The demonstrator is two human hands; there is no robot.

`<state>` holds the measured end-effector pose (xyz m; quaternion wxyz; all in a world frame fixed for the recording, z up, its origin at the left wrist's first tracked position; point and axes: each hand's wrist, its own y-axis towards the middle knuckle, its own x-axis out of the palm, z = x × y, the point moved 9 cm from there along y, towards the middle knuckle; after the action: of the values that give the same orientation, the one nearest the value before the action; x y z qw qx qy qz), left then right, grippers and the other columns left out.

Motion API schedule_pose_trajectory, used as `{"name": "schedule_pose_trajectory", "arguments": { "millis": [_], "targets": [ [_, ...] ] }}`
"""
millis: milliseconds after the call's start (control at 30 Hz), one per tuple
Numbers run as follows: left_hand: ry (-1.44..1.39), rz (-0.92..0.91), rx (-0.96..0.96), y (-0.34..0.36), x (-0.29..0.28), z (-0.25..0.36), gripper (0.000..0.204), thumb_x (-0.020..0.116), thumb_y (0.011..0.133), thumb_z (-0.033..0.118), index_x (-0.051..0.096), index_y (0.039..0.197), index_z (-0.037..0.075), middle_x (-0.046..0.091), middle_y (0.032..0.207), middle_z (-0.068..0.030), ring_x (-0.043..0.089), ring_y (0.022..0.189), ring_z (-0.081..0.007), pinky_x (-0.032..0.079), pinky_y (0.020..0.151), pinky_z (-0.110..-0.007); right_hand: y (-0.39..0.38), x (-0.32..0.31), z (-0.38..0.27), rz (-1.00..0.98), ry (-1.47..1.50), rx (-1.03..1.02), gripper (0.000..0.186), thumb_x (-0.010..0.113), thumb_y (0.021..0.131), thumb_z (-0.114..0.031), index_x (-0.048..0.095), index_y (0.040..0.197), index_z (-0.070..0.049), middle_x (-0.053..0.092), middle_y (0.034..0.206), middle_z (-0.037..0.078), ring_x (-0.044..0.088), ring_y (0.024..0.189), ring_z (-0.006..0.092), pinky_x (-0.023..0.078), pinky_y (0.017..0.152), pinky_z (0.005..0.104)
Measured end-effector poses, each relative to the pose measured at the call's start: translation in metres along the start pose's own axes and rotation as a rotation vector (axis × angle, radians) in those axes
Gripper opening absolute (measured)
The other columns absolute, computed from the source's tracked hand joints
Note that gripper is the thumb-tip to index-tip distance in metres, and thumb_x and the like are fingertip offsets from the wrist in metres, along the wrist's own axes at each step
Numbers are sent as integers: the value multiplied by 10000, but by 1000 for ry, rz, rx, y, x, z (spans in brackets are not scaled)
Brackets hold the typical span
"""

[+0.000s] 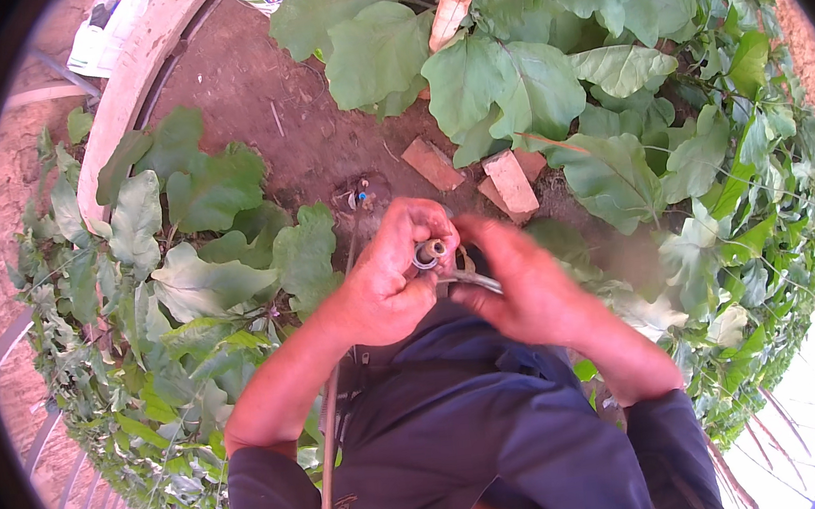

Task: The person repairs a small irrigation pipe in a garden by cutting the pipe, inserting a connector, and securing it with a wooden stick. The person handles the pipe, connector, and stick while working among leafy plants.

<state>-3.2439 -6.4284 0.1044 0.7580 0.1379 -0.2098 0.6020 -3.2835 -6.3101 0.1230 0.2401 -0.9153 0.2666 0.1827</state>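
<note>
Just above my lap, my left hand (392, 280) is closed around a small brass-coloured pipe fitting (435, 248). Its round open end faces up, and a shiny metal ring (421, 256) sits beside it against the fingers. Close on the other side, my right hand (524, 283) is slightly blurred, with thumb and fingers around a slim grey metal tool (476, 280). This tool reaches toward the fitting; its exact kind is hidden by the hands. Whether it touches the fitting I cannot tell.
Broad-leaved green plants (199, 200) grow on both sides. Brick pieces (510, 183) lie on the brown soil (227, 72) ahead. A long thin rod (330, 455) runs beside my left arm. A wooden post (459, 0) rises among the leaves, and a pale curved beam (127, 95) borders the left.
</note>
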Motion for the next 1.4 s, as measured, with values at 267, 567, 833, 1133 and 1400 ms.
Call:
{"name": "schedule_pose_trajectory", "arguments": {
  "millis": [267, 567, 833, 1133, 1400],
  "targets": [
    [178, 217, 75, -5, -6, 16, 520, 638, 915, -143, 452, 1368, 32, 575, 1201, -107, 627, 1090, -193, 530, 945, -363, 1, 31, 17, 104, 350, 7, 641, 724, 977, -168, 315, 1451, -32, 714, 1173, 252, 716, 1052, 474, 588, 859, 505],
    [340, 283, 180, -12, -27, 37, 619, 841, 805, -114, 525, 1311, 53, 662, 1175, -84, 678, 1077, -189, 553, 913, -364, -1, 33, -3, 298, 76, -122, 528, 708, 973, -114, 441, 1418, -12, 724, 1058, 239, 734, 912, 468, 607, 729, 490],
    [136, 169, 72, -61, -47, 89, 444, 793, 928, 321, 674, 1212, 1, 732, 1047, -123, 712, 1022, -267, 542, 928, -442, -2, 10, 2, 374, 78, -142, 490, 649, 1004, -77, 495, 1458, 25, 681, 1261, 242, 713, 1059, 445, 595, 878, 452],
    [7, -940, 225, -146, 59, 163, 314, 770, 966, 241, 736, 1191, 24, 618, 899, -92, 592, 707, -241, 511, 766, -440, 4, -5, 15, 329, 108, 20, 513, 615, 1063, -147, 476, 1536, -4, 652, 1268, 190, 680, 1078, 293, 555, 917, 380],
    [263, 290, 819, -155, -99, 308, 257, 609, 1073, 350, 698, 1035, 112, 403, 579, 73, 335, 486, -88, 264, 466, -278, 14, -19, 12, 414, 350, -159, 407, 561, 1101, -89, 485, 1485, 23, 652, 1055, 83, 571, 826, 99, 507, 762, 245]
  ]
}}
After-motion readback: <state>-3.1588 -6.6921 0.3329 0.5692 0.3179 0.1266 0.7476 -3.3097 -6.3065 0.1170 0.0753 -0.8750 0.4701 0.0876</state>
